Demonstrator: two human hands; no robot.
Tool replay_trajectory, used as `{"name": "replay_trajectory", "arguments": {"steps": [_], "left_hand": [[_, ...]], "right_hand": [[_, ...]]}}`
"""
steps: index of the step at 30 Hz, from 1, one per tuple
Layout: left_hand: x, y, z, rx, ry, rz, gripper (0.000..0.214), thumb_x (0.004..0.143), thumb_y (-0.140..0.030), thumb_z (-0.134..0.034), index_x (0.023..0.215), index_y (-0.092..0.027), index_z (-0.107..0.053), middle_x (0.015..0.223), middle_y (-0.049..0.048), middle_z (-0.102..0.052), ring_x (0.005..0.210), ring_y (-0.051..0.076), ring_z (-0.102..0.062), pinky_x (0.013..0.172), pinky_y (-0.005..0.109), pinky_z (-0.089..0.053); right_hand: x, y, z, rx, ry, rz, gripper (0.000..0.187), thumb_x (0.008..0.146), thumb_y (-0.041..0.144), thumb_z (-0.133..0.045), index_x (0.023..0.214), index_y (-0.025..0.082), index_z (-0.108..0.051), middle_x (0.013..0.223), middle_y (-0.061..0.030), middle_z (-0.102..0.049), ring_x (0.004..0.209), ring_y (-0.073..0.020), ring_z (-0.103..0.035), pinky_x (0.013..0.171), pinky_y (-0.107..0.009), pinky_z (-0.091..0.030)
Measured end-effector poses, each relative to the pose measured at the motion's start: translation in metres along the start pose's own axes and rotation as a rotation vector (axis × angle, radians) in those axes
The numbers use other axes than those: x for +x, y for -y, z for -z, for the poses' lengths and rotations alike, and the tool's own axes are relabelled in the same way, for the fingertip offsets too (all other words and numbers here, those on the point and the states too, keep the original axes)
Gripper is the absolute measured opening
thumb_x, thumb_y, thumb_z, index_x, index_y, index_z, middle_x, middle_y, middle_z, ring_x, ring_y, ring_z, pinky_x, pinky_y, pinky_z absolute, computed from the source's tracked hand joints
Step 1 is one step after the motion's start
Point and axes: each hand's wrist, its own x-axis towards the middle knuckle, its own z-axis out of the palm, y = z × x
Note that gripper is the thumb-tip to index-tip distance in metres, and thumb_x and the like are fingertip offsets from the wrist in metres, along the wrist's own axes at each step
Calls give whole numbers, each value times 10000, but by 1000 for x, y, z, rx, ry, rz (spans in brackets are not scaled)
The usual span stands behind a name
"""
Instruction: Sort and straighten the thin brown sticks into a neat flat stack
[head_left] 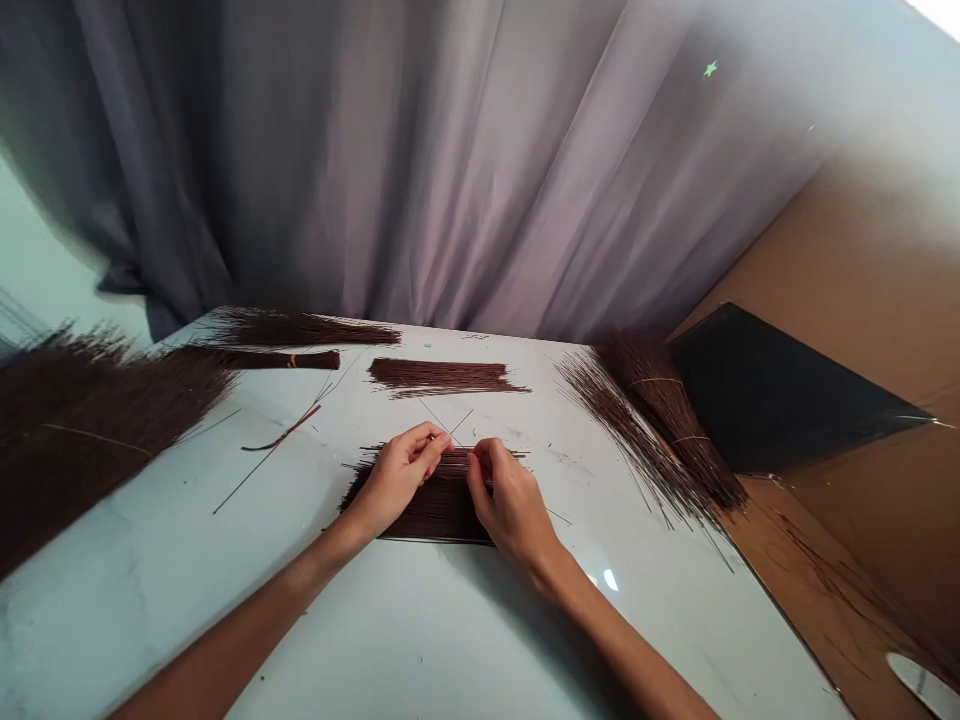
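Observation:
A flat pile of thin dark brown sticks (439,505) lies on the pale table (420,630) in front of me. My left hand (397,478) rests on the pile's left part, its fingertips pinched together on a thin stick (442,425). My right hand (506,500) lies on the pile's right part, with thumb and fingers pinched close to the left fingertips. Two thin sticks cross just beyond the fingertips.
A smaller row of sticks (442,375) lies further back. Tied bundles lie at the back left (277,358) and at the right (660,430). A big heap of sticks (82,420) sits at left. A dark sheet (772,390) and brown cardboard (862,300) stand right; a curtain (450,160) hangs behind.

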Motion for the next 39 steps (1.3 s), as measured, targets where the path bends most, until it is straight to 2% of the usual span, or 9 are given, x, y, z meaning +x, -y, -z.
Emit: {"name": "replay_trajectory", "arguments": {"steps": [7, 17, 23, 27, 30, 34, 36, 37, 39], "left_hand": [[1, 0, -1, -113, 8, 68, 362, 959, -544, -587, 913, -188, -635, 632, -61, -365, 557, 93, -297, 485, 184, -223], [1, 2, 0, -99, 11, 39, 354, 979, -530, -569, 901, -189, -631, 620, -66, -351, 539, 84, -275, 475, 181, -207], [1, 0, 1, -67, -13, 10, 341, 983, -507, -571, 889, -186, -639, 629, -58, -337, 564, 97, -295, 485, 193, -226], [1, -5, 2, -89, -28, -19, 328, 985, -489, -577, 876, -186, -641, 641, -53, -338, 581, 105, -293, 496, 207, -220], [-4, -13, 2, -145, 43, -9, 330, 997, -486, -557, 877, -188, -637, 643, -55, -342, 573, 104, -261, 502, 222, -199], [-16, -23, -1, -76, 300, -5, 334, 994, -464, -560, 837, -183, -647, 603, -54, -384, 574, 108, -318, 541, 237, -245], [-18, -23, -3, 46, 394, -8, 328, 989, -457, -562, 842, -184, -668, 621, -45, -430, 593, 116, -366, 564, 244, -277], [-17, -22, -4, 107, 393, -11, 324, 987, -451, -558, 841, -185, -670, 647, -37, -463, 610, 121, -392, 573, 246, -291], [-12, -17, -7, 204, 299, -26, 314, 986, -432, -545, 816, -188, -648, 698, -26, -507, 641, 132, -429, 589, 250, -311]], "right_hand": [[-2, -1, -2, -33, -11, 40, 96, 1041, 234, -403, 978, 214, -473, 837, -26, -653, 673, -155, -617, 599, -261, -418], [-1, 2, 0, -28, -11, 38, 103, 1045, 237, -407, 981, 212, -483, 840, -32, -652, 682, -159, -610, 603, -267, -416], [-1, 3, 2, 114, 39, 2, 130, 1063, 255, -374, 1004, 218, -483, 895, -41, -652, 721, -165, -602, 636, -277, -418], [1, 4, 4, 306, 79, -31, 154, 1062, 297, -402, 980, 217, -505, 877, -30, -630, 735, -159, -571, 659, -276, -415], [9, -1, 14, 497, 181, -57, 235, 1064, 352, -426, 936, 210, -561, 798, -6, -596, 726, -147, -546, 665, -261, -418], [27, -15, 45, 673, 397, 4, 270, 1041, 388, -501, 918, 185, -628, 849, -19, -628, 791, -145, -565, 719, -253, -447], [32, -21, 60, 625, 420, 82, 259, 1030, 382, -531, 912, 180, -643, 874, -27, -634, 795, -144, -565, 724, -253, -447], [32, -22, 65, 555, 405, 120, 255, 1033, 373, -528, 913, 181, -647, 876, -29, -631, 792, -143, -560, 722, -254, -442], [27, -23, 70, 373, 367, 191, 257, 1051, 340, -487, 921, 189, -650, 880, -33, -621, 781, -144, -544, 722, -262, -430]]}}
